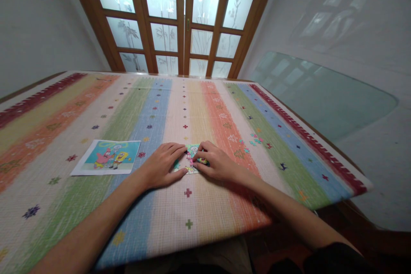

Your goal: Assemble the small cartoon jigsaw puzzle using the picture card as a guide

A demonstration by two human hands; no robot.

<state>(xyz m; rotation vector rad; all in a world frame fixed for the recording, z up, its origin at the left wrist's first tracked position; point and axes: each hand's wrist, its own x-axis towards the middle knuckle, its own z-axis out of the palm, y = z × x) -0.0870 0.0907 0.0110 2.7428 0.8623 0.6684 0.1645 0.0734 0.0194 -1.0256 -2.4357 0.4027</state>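
A small, partly assembled jigsaw puzzle [189, 165] with cartoon figures lies on the striped tablecloth between my hands. My left hand [162, 165] rests at its left side, fingers stretched along the top and thumb apart near the bottom edge. Over the right part, my right hand [216, 162] has its fingers bent and drawn together at the puzzle's surface. It seems to pinch a puzzle piece, mostly hidden by the fingers. To the left of my left hand lies a reference picture [111, 157] of cartoon characters on white paper.
Several loose puzzle pieces [256, 139] are scattered right of my right hand. The striped tablecloth [170, 218] covers the table, whose near edge is close to me. Beyond the far edge stand wooden glazed doors [184, 21]. A glass panel [321, 90] is at the right wall.
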